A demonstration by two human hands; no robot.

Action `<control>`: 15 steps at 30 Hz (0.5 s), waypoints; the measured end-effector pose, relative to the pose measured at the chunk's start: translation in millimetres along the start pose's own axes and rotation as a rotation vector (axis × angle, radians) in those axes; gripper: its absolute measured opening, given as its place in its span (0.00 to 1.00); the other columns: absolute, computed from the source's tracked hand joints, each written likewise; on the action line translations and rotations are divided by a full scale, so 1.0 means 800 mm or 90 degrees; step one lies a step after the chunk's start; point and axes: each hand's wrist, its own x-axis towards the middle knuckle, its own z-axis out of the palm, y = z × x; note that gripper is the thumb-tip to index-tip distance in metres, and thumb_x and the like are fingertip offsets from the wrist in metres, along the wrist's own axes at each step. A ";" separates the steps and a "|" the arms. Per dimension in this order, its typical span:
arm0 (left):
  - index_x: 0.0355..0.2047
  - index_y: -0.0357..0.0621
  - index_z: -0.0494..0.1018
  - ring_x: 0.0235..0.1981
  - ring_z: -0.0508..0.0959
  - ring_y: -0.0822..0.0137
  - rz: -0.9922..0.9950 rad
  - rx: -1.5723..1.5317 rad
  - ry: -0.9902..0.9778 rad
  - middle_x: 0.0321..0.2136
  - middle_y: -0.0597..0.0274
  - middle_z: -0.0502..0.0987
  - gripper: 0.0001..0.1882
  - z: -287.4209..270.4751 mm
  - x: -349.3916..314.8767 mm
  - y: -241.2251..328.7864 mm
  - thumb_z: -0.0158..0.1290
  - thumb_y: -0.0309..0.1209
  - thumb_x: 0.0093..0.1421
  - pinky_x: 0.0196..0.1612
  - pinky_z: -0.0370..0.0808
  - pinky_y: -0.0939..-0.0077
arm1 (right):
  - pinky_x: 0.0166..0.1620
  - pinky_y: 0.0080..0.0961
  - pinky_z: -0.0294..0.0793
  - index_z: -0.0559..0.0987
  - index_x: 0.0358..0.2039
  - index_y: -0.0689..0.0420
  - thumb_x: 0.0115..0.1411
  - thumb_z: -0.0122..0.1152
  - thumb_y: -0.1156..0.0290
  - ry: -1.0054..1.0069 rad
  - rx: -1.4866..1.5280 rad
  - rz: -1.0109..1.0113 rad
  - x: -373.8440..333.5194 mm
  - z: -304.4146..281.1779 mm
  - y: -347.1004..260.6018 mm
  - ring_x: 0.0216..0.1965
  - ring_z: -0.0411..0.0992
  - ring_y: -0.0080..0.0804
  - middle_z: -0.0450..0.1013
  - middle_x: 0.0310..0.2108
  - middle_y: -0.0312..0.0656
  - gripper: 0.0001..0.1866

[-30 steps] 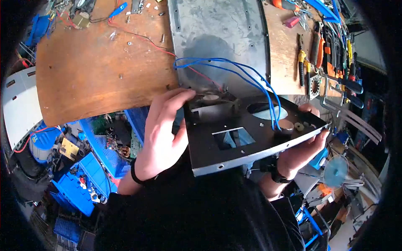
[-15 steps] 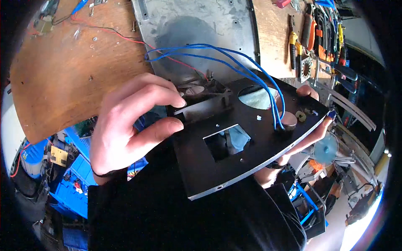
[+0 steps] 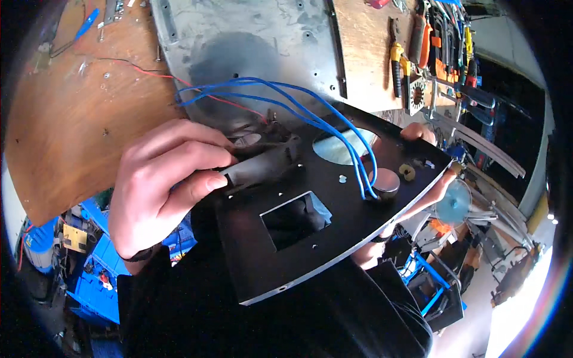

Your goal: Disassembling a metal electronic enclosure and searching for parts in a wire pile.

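Two hands hold a black plate [image 3: 334, 232] up over the person's dark-clothed lap, tilted so its near edge dips toward the lower middle of the view. Its surface has a square cutout [image 3: 293, 219] near the middle and a round hole [image 3: 343, 148] farther back. The left hand [image 3: 158, 185] grips the plate's left end, fingers curled over the top and thumb pressed along a dark part [image 3: 262, 164] mounted there. On the far right, the right hand [image 3: 427, 167] supports the plate from beneath; only fingertips at the rim and part of the wrist show, so I cannot tell how tightly it is closed. A metal disc [image 3: 385, 182] sits on the plate near the right edge, with a small brass washer [image 3: 407, 172] just beside it. Blue wires [image 3: 310, 107] arc from the disc back over the plate toward the left, and a thin red wire [image 3: 197, 89] runs with them onto the bench. Behind the plate lies a wooden bench [image 3: 77, 119] with a grey metal sheet [image 3: 262, 42] on it. Farther right, pliers and screwdrivers [image 3: 418, 48] lie in a row. Blue bins [image 3: 89, 280] sit low on the left, below the bench.
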 end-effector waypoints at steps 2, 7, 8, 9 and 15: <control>0.35 0.35 0.77 0.39 0.81 0.52 -0.045 0.012 0.026 0.39 0.49 0.81 0.19 0.003 0.001 0.005 0.57 0.43 0.67 0.43 0.77 0.63 | 0.52 0.32 0.65 0.74 0.44 0.63 0.65 0.34 0.26 0.002 -0.079 -0.062 0.008 -0.005 0.006 0.44 0.67 0.36 0.68 0.42 0.43 0.46; 0.37 0.36 0.78 0.38 0.82 0.52 0.002 0.080 0.072 0.37 0.51 0.81 0.12 0.011 0.011 0.011 0.60 0.34 0.64 0.40 0.78 0.64 | 0.54 0.32 0.64 0.74 0.43 0.64 0.66 0.34 0.27 0.021 0.030 -0.012 0.003 0.007 -0.008 0.45 0.66 0.36 0.69 0.41 0.43 0.45; 0.37 0.35 0.77 0.37 0.82 0.52 -0.017 0.096 0.109 0.37 0.50 0.81 0.12 0.016 0.007 0.010 0.59 0.34 0.65 0.40 0.78 0.65 | 0.54 0.31 0.63 0.74 0.43 0.65 0.66 0.33 0.27 0.034 -0.094 -0.078 0.011 0.010 0.003 0.45 0.67 0.36 0.69 0.40 0.43 0.45; 0.37 0.35 0.77 0.37 0.82 0.53 -0.035 0.113 0.146 0.37 0.50 0.81 0.12 0.020 0.002 0.009 0.59 0.35 0.65 0.40 0.78 0.66 | 0.54 0.30 0.62 0.75 0.43 0.65 0.65 0.33 0.27 0.055 -0.002 -0.020 0.007 0.016 0.005 0.45 0.66 0.36 0.69 0.40 0.43 0.46; 0.37 0.35 0.77 0.36 0.81 0.55 0.008 0.104 0.183 0.37 0.51 0.80 0.11 0.028 0.009 0.002 0.58 0.32 0.66 0.40 0.77 0.69 | 0.52 0.31 0.61 0.75 0.43 0.65 0.66 0.32 0.29 0.028 0.005 -0.057 0.012 0.005 0.004 0.43 0.65 0.35 0.69 0.39 0.43 0.45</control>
